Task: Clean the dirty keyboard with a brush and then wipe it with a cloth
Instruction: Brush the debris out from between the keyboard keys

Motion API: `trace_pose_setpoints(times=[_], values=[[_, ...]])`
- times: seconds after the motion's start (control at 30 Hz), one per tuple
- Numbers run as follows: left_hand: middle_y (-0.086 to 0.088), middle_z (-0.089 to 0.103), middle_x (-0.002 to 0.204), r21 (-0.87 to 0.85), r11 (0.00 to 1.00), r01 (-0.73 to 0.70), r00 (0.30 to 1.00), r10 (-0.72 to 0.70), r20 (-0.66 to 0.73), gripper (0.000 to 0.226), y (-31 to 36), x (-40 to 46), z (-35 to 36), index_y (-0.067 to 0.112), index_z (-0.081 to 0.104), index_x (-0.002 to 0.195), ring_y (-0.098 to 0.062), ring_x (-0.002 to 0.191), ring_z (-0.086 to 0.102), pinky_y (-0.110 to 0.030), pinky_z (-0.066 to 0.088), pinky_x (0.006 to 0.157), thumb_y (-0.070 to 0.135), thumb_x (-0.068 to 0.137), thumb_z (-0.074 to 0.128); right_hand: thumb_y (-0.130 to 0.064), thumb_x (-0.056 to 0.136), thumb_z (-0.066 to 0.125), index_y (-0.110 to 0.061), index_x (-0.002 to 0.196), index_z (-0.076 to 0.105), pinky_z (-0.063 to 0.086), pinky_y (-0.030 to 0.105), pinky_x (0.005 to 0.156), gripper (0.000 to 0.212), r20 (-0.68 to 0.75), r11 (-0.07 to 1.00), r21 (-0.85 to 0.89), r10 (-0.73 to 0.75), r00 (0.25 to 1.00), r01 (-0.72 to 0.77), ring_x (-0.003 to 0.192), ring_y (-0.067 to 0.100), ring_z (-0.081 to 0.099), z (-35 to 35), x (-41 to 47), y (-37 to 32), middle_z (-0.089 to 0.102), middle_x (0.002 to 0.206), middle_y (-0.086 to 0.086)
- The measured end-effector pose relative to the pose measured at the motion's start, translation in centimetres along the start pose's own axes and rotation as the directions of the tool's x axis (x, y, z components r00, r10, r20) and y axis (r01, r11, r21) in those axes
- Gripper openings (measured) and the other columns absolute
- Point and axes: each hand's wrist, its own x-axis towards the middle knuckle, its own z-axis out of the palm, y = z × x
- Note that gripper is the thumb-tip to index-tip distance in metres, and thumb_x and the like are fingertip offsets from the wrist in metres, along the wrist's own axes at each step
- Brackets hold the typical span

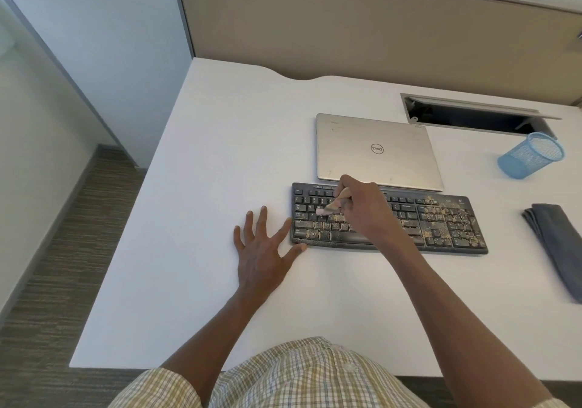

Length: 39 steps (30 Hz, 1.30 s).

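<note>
A black keyboard [441, 225] lies on the white desk [195, 187], speckled with tan dust on its lower left keys and number pad. My right hand [363, 207] grips a small wooden-handled brush [333, 204] whose pale bristles touch the keys in the left part of the keyboard. My left hand [263, 250] lies flat on the desk with fingers spread; its index finger and thumb touch the keyboard's left end. A folded grey cloth [556, 244] lies on the desk to the right of the keyboard.
A closed silver laptop [374, 152] lies just behind the keyboard. A blue mesh cup [530, 155] lies tipped at the back right, beside an open cable slot [472, 114]. The desk's left edge drops to carpet.
</note>
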Motion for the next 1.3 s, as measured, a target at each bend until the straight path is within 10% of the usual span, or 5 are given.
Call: trace_pose_setpoints(times=[0.3, 0.57, 1.13, 1.3], values=[[-0.008, 0.017, 0.169, -0.006, 1.000, -0.002, 1.000, 0.002, -0.006, 0.069, 0.0, 0.0, 0.0, 0.046, 0.046, 0.147, -0.035, 0.155, 0.005, -0.061, 0.009, 0.121, 0.082, 0.089, 0.035, -0.014, 0.092, 0.056, -0.008, 0.100, 0.054, 0.048, 0.032, 0.046, 0.010, -0.295, 0.966, 0.129, 0.255, 0.921, -0.226, 0.056, 0.023, 0.060, -1.0, 0.8, -0.3, 0.063, 0.074, 0.008], [-0.008, 0.017, 0.169, -0.014, 1.000, 0.004, 1.000, -0.005, -0.004, 0.070, 0.0, 0.0, 0.0, 0.046, 0.046, 0.147, -0.034, 0.156, 0.004, -0.060, 0.008, 0.121, 0.082, 0.088, 0.035, -0.013, 0.091, 0.058, -0.008, 0.097, 0.053, 0.049, 0.032, 0.046, 0.009, -0.218, 0.946, 0.133, 0.318, 0.922, -0.295, 0.058, 0.019, 0.063, 0.3, -0.1, 0.0, 0.063, 0.074, 0.006], [-0.007, 0.018, 0.169, -0.029, 1.000, 0.006, 1.000, -0.006, -0.006, 0.069, 0.1, -0.1, -0.3, 0.047, 0.047, 0.147, -0.034, 0.155, 0.005, -0.060, 0.007, 0.122, 0.081, 0.088, 0.038, -0.007, 0.091, 0.053, -0.012, 0.095, 0.055, 0.033, 0.013, 0.040, 0.007, -0.089, 0.975, 0.083, 0.215, 0.972, -0.208, 0.051, 0.009, 0.052, -0.6, -0.3, 0.5, 0.065, 0.074, 0.004], [-0.007, 0.018, 0.169, -0.026, 1.000, 0.002, 1.000, -0.003, -0.008, 0.069, 0.1, -0.1, -0.3, 0.048, 0.046, 0.147, -0.034, 0.155, 0.004, -0.059, 0.007, 0.122, 0.082, 0.088, 0.037, 0.006, 0.090, 0.052, -0.009, 0.092, 0.058, 0.033, 0.013, 0.043, 0.016, -0.021, 0.990, 0.135, -0.028, 0.999, 0.031, 0.045, 0.001, 0.050, -0.9, 0.0, -0.9, 0.058, 0.063, -0.015]])
